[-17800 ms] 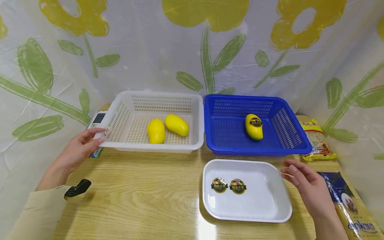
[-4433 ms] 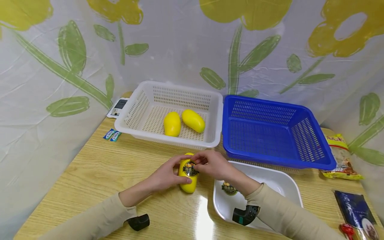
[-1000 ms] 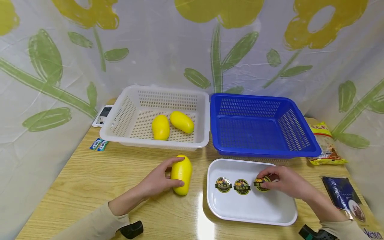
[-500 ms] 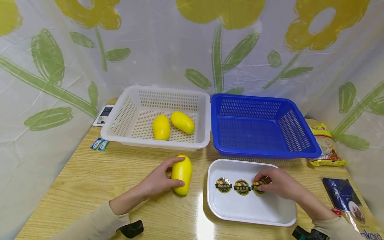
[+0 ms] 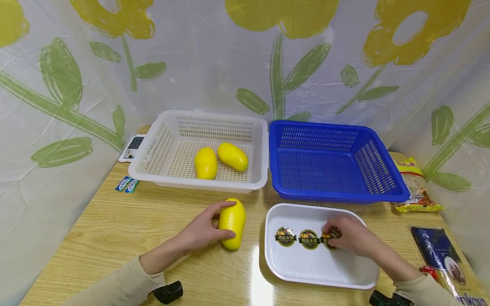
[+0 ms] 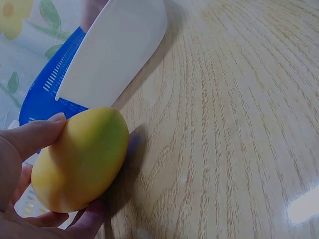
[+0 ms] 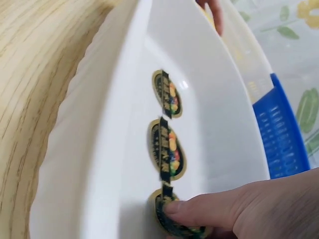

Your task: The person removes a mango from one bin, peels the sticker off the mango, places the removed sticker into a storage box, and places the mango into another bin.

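My left hand (image 5: 203, 229) holds a yellow mango (image 5: 232, 224) on the table, thumb on one side and fingers on the other. In the left wrist view the mango (image 6: 82, 159) shows a greenish patch. At the right, my right hand (image 5: 354, 236) reaches into a white tray (image 5: 321, 272) and pinches a round black-and-gold fruit sticker (image 5: 330, 239) at the tray floor; its thumb lies over the sticker (image 7: 162, 209) in the right wrist view. Left of it lie two matching stickers, a middle sticker (image 5: 309, 239) and a left sticker (image 5: 285, 236), in one row.
Behind stand a white basket (image 5: 199, 184) with two mangoes (image 5: 206, 163) and a blue basket (image 5: 337, 196). Small blue packets (image 5: 127, 184) and a white device (image 5: 134, 146) lie at the left. A yellow food bag (image 5: 415, 187) and a dark-and-gold packet (image 5: 436, 246) lie at the right.
Earlier the labelled mango lay in the blue basket, then was on the table while my hands worked at its sticker. Since then the sticker has reached the tray and moved slightly left into the row.
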The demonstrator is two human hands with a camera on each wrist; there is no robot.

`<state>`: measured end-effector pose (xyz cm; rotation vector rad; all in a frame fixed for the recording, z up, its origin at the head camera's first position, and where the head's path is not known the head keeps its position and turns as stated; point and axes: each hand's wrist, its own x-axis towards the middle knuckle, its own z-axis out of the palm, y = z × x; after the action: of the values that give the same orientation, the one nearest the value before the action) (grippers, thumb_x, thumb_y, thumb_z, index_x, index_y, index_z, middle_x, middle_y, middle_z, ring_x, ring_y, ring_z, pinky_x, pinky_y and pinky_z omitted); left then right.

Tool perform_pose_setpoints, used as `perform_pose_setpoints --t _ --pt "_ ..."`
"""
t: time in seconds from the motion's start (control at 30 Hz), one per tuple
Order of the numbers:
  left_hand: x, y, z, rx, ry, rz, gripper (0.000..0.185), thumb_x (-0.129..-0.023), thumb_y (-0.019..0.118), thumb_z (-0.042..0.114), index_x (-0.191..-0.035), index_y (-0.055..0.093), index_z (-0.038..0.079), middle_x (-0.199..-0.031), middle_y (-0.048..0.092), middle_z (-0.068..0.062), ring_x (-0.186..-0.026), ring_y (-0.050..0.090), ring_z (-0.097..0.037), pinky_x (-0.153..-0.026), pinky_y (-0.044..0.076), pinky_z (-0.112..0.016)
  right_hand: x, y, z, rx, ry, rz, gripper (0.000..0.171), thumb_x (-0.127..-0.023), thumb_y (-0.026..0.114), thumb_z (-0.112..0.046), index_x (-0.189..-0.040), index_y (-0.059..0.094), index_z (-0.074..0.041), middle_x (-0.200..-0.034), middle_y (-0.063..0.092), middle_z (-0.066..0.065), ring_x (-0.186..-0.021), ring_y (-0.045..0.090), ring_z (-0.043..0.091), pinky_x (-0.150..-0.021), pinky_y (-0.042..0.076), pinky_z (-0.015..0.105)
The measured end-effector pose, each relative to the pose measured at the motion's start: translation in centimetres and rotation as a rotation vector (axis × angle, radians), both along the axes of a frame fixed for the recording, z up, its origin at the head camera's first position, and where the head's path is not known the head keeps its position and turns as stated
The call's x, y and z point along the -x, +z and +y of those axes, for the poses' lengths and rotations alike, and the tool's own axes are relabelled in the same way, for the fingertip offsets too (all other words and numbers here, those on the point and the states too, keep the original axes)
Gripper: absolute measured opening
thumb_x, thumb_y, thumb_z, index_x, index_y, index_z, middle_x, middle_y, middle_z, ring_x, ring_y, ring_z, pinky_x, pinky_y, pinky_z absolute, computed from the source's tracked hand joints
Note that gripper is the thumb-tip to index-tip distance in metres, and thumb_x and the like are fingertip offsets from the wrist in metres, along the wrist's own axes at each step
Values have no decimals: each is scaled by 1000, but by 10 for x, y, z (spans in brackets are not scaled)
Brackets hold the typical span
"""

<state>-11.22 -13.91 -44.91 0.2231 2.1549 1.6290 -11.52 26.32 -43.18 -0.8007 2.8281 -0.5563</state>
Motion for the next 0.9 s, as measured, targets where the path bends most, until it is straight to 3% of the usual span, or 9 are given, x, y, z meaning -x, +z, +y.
perform_pose_setpoints --t 0.3,0.57,0.77,0.9 --pt "1 0 0 1 -10 4 76 -79 82 16 -145 45 20 -150 32 -23 -105 62 -30 -82 55 -37 -6 23 0 -13 -72 -45 17 -75 79 -5 -89 72 -9 -85 68 -4 -72 62 9 -62 51 25" --pt "0 -2 -1 -9 -10 -5 76 -80 82 15 -146 44 20 -143 38 -24 -105 62 -30 -82 55 -37 2 9 -1 163 -84 -226 13 -78 77 -7 -88 69 -6 -80 67 -5 -71 59 1 -62 51 23" --pt "0 -1 0 3 -9 0 75 -80 82 16 -145 45 21 -144 38 -24 -106 62 -30 -82 55 -36 5 -1 -2 127 -57 -158 20 -68 78 1 -84 68 -5 -76 66 -4 -69 58 3 -61 51 22" --pt "0 1 0 15 -8 13 75 -80 82 17 -145 45 21 -146 36 -23 -106 61 -29 -83 55 -36 4 3 -3 150 -39 -172 21 -68 75 4 -86 68 -3 -79 66 -1 -72 62 9 -62 52 22"
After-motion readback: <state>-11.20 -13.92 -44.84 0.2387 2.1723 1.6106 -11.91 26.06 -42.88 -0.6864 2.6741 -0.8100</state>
